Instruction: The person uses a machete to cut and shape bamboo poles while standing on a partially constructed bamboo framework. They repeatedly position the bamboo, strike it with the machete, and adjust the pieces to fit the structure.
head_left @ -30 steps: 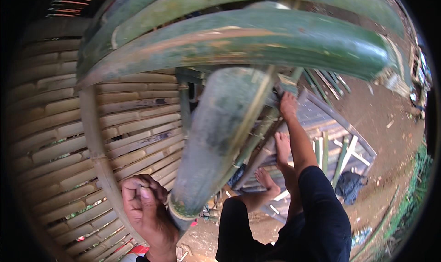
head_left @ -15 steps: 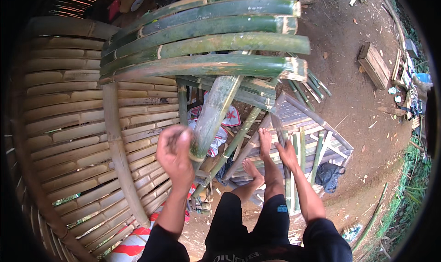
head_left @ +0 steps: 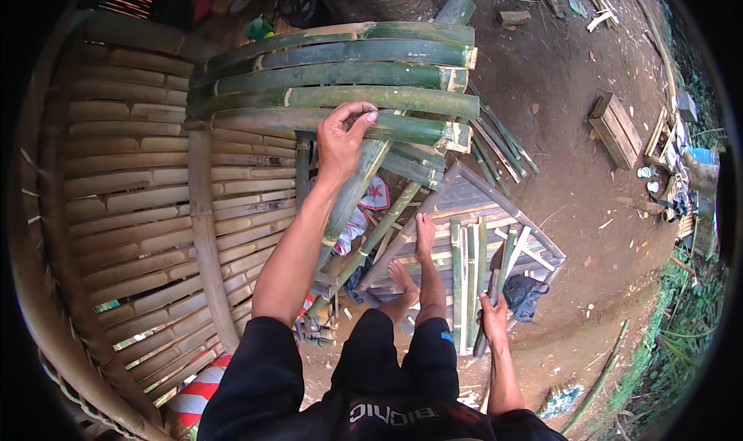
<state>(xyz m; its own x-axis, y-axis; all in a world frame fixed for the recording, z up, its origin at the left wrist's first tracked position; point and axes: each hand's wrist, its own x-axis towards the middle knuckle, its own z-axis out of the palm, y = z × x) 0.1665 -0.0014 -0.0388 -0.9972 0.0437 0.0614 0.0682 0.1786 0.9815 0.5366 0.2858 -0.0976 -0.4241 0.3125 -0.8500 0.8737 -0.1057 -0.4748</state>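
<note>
as attention is drawn to the raised row of split green bamboo slats (head_left: pixel 348 75), the left hand (head_left: pixel 338 143) is seen over the slat nearest the body, its fingers curled and its thumb brought up to them; whether anything is pinched there, or the slat touched, cannot be told. lower down, out to the right, a long dark tool (head_left: pixel 483 340) is gripped firmly in the right hand (head_left: pixel 495 317); blade or stick, that cannot be made out. below, bare feet (head_left: pixel 425 236) are placed by the left edge of a low slatted platform (head_left: pixel 515 210), where green bamboo strips (head_left: pixel 457 286) are laid side by side and a black plastic bag (head_left: pixel 524 298) is slumped at the right. farther out, on the brown earth (head_left: pixel 573 209), a wooden box (head_left: pixel 617 131) is seen, well apart.
</note>
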